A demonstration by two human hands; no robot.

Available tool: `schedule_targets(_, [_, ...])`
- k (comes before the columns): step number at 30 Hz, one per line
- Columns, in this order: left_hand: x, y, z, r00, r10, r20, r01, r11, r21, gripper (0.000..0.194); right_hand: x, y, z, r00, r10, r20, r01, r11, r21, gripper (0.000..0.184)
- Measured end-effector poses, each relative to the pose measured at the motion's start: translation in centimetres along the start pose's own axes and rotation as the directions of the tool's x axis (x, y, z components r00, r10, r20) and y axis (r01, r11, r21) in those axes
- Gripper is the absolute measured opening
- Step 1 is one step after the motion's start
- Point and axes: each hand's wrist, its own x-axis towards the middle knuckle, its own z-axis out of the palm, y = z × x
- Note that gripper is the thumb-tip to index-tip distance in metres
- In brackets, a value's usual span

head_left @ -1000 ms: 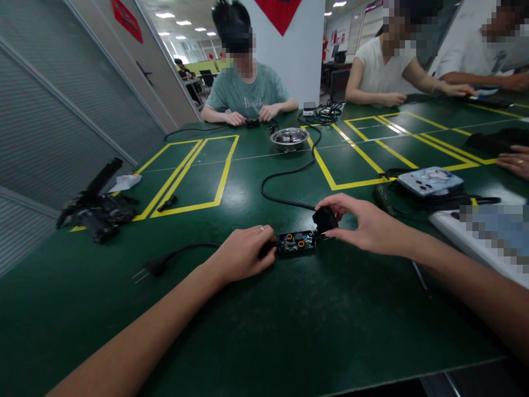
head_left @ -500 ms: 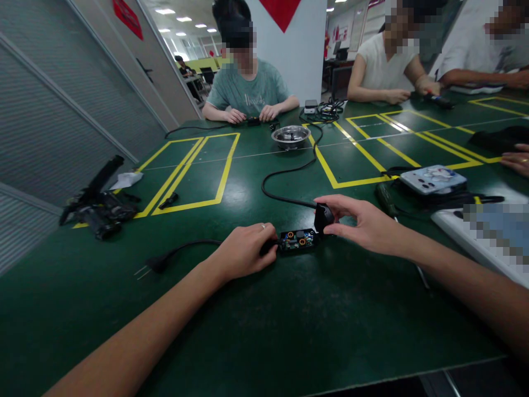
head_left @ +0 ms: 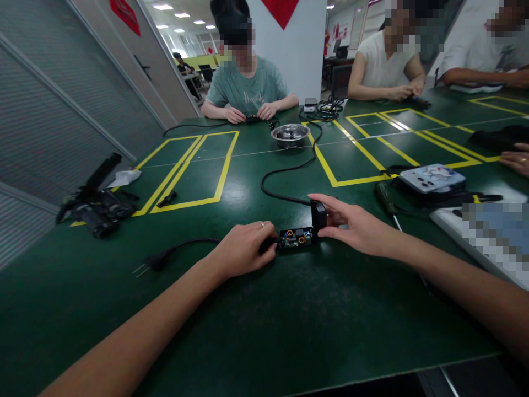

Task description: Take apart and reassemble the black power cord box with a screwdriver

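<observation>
An opened black power adapter (head_left: 295, 238) with its circuit board showing lies on the green table (head_left: 264, 320). My left hand (head_left: 243, 249) is closed round the adapter's left end, where a black cord (head_left: 185, 246) runs off to a two-pin plug (head_left: 154, 262). My right hand (head_left: 353, 225) pinches a small black cover piece (head_left: 318, 215) and holds it upright against the adapter's right end. A second black cable (head_left: 285, 176) leads away from there toward the back of the table.
A metal bowl (head_left: 290, 134) stands at the back centre. Black parts (head_left: 96, 207) lie at the left edge. A phone-like device (head_left: 432, 178) on dark gear and a screwdriver (head_left: 384, 197) lie at the right. Three other people sit across the table; another person's hand (head_left: 514, 160) rests at far right.
My right hand has lowered the black cover piece from above the adapter down to its right end. My left hand has stayed on the adapter.
</observation>
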Motion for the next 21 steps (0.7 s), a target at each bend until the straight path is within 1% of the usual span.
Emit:
schedule_targets(4, [0.0,0.1,0.0,1.0,-0.004,0.005,0.004,1.0,-0.006,0.011,0.0,-0.2,0.1,1.0,-0.013,-0.006,0.013,0.996,-0.094,0.073])
schedule_targets(8, [0.0,0.2,-0.1,1.0,-0.006,0.004,0.006,1.0,-0.008,0.012,0.0,0.0,0.4,0.999,-0.046,-0.011,0.045,0.992,-0.115,0.073])
schedule_targets(10, [0.0,0.2,-0.2,1.0,-0.004,0.005,0.004,1.0,-0.006,0.012,0.0,0.1,0.8,0.996,-0.093,-0.014,0.089,0.981,-0.171,0.068])
schedule_targets(14, [0.1,0.1,-0.1,1.0,0.003,0.006,-0.003,1.0,0.014,0.012,0.2,0.3,2.0,0.982,-0.19,-0.022,0.171,0.923,-0.346,0.049])
schedule_targets(17, [0.1,0.0,0.0,1.0,0.008,0.01,-0.008,1.0,0.026,0.012,0.3,0.6,2.8,0.978,-0.205,-0.024,0.177,0.891,-0.417,0.044])
schedule_targets(21, [0.1,0.1,0.0,1.0,0.011,0.005,-0.011,0.999,0.035,0.011,0.4,1.0,3.4,0.972,-0.234,0.006,0.204,0.836,-0.51,0.04])
